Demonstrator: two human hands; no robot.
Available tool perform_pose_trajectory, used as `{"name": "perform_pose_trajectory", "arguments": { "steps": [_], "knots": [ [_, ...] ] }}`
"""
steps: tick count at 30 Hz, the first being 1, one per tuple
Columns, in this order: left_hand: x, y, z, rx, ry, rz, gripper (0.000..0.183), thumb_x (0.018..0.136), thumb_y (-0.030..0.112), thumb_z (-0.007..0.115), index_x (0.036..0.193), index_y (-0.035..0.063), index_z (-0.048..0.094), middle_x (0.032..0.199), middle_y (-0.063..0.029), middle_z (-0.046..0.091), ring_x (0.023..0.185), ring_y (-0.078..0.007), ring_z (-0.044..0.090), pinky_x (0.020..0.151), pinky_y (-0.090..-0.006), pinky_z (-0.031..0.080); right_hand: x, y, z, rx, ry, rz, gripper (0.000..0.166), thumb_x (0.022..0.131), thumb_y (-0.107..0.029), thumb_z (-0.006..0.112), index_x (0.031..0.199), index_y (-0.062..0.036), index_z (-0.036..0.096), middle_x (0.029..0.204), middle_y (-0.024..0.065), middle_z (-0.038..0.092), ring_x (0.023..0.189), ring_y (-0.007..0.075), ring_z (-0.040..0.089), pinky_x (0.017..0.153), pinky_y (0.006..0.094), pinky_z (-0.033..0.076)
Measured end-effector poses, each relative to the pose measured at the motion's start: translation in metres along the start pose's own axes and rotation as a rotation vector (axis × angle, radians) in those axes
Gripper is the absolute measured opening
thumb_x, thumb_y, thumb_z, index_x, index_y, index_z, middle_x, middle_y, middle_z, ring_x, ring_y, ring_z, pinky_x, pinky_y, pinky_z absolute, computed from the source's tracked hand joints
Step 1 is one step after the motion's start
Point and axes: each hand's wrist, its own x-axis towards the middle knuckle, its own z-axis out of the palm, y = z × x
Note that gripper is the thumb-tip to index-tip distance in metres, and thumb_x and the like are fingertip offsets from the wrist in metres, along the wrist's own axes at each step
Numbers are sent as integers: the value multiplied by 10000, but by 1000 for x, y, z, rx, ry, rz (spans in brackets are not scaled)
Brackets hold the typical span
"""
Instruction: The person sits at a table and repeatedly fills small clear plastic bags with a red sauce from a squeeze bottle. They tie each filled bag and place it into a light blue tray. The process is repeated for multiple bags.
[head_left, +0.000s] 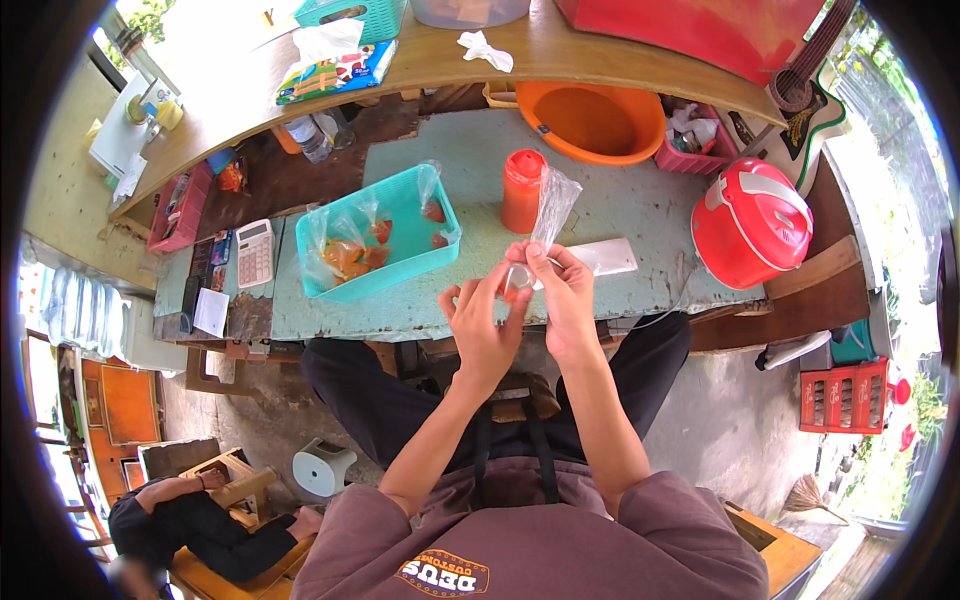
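Between my hands is a small clear plastic bag (556, 202), its loose top rising past the fingers and a bit of red-orange contents low down. My left hand (484, 322) pinches the lower part; my right hand (559, 292) grips the bag's neck. Just beyond them stands a red squeeze bottle (523, 191) of orange-red sauce. A pack of clear plastic bags (604, 257) lies partly behind my right hand. To the left, a turquoise plastic basket (382, 280) holds several small knotted bags of orange-red sauce (345, 257).
A red rice cooker (752, 223) stands right, an orange basin (592, 124) at the back. A calculator (256, 253) lies left. A wooden shelf (427, 64) with a tissue pack (337, 73) overhangs the table. Behind on the left, a person (195, 525) sits near a white stool (322, 466).
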Motion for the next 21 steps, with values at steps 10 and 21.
{"name": "perform_pose_trajectory", "arguments": {
  "steps": [10, 21],
  "knots": [
    [-4, -10, 4, -809, -234, -477, 483, 1113, 382, 420, 1043, -25, 671, 855, -58, 724, 804, -109, 551, 717, -278, 446, 0, 2, -1, -19, -15, 11, 213, 990, -232, 692, 1085, -42, 703, 1058, 109, 758, 738, 112, 673, 563, 268, 524],
    [-1, -10, 3, -33, 59, 207, 402, 766, -16, 778, 1143, 70, 670, 1247, -103, 679, 1050, -280, 651, 957, -405, 409, 5, 6, -4, 5, 40, -14, 205, 995, -187, 681, 1091, -6, 689, 1056, 133, 752, 839, 143, 692, 826, 307, 536]
  ]
}}
